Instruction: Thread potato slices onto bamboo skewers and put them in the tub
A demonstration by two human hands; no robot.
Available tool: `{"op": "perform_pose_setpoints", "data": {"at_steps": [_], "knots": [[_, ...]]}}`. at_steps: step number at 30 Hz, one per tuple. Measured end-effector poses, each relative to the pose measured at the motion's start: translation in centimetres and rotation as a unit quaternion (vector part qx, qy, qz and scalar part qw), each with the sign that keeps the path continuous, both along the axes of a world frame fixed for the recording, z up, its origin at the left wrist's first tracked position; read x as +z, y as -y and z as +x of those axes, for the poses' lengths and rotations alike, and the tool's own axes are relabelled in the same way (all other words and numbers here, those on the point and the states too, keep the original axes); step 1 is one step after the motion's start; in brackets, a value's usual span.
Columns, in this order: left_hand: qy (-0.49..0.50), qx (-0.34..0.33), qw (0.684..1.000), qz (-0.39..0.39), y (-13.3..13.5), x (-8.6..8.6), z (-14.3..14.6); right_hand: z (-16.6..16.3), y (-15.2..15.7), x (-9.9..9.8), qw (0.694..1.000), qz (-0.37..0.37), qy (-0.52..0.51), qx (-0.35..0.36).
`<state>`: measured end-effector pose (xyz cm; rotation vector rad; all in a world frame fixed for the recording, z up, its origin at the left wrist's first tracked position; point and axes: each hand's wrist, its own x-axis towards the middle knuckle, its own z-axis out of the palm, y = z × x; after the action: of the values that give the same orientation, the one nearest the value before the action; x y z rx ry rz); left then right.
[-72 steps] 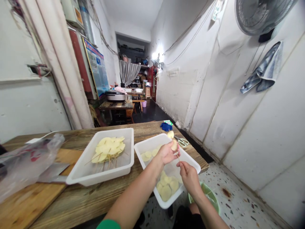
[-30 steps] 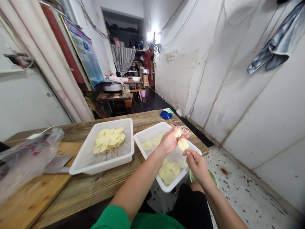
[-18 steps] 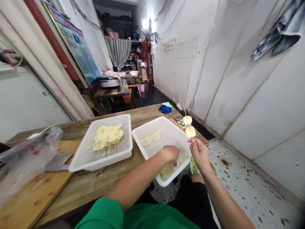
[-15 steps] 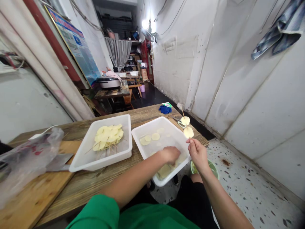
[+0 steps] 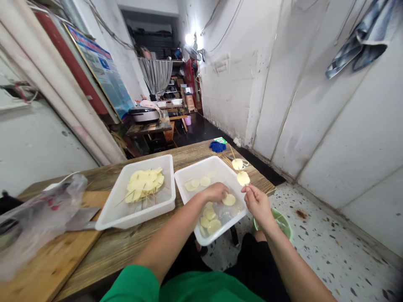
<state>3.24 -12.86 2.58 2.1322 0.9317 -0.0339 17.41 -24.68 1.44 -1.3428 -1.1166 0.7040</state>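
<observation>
Right of the frame's centre, a round pale slice (image 5: 228,199), potato by its look, lies in the pinch of the left hand (image 5: 216,192), over the centre tray (image 5: 217,167). Only a small gap to the right, the right hand (image 5: 260,203) has thumb and finger clamped on the lower end of a wooden skewer (image 5: 232,152). So the two hands are apart, each gripping its own thing, the left hand being the nearer to the slice.

The skewer's long axis runs from the right fingertips toward the upper left, with a lower threaded slice (image 5: 243,178) close above the pinch and an upper threaded slice (image 5: 237,164) beyond it. How much stick the right fingers cover cannot be told. The centre tray's right rim passes under the gap, and more loose slices (image 5: 214,226) lie in its lower left corner.

Past the skewer, scissors (image 5: 244,165) are partly hidden by the upper threaded slice, near a blue cloth (image 5: 218,146). Toward the left of the frame, the left tray (image 5: 135,224) bears skewered slices (image 5: 145,182).
</observation>
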Motion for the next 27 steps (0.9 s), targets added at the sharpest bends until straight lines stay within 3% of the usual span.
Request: {"op": "perform_pose_setpoints", "data": {"at_steps": [2,4,9,11,13,16,18,21,27], "knots": [[0.095,0.089,0.989,-0.065,-0.6,-0.2,-0.2,0.0,0.1,0.2,0.999,-0.013,-0.044,0.020],[0.167,0.156,0.970,-0.081,-1.2,-0.5,-0.5,0.1,0.6,0.5,0.995,-0.032,-0.083,0.036],[0.276,0.276,0.920,-0.002,-2.5,-1.2,-1.0,0.5,3.3,0.9,0.995,-0.073,-0.021,0.057],[0.332,0.344,0.878,-0.018,-2.9,-1.0,-1.1,0.6,4.5,0.9,0.992,-0.095,0.036,0.072],[0.391,0.391,0.827,-0.099,-3.0,-0.6,-0.9,0.7,5.4,0.8,0.987,-0.113,0.076,0.090],[0.468,0.406,0.754,-0.220,-2.8,0.2,-0.6,0.6,6.1,0.7,0.982,-0.124,0.101,0.105],[0.495,0.409,0.725,-0.251,-2.7,0.6,-0.6,0.5,6.1,0.6,0.980,-0.128,0.111,0.102],[0.500,0.413,0.721,-0.245,-2.6,0.6,-0.7,0.4,5.9,0.6,0.978,-0.136,0.127,0.098],[0.509,0.423,0.738,-0.133,-2.6,0.4,-0.4,0.3,5.6,0.4,0.977,-0.141,0.129,0.091]]}}
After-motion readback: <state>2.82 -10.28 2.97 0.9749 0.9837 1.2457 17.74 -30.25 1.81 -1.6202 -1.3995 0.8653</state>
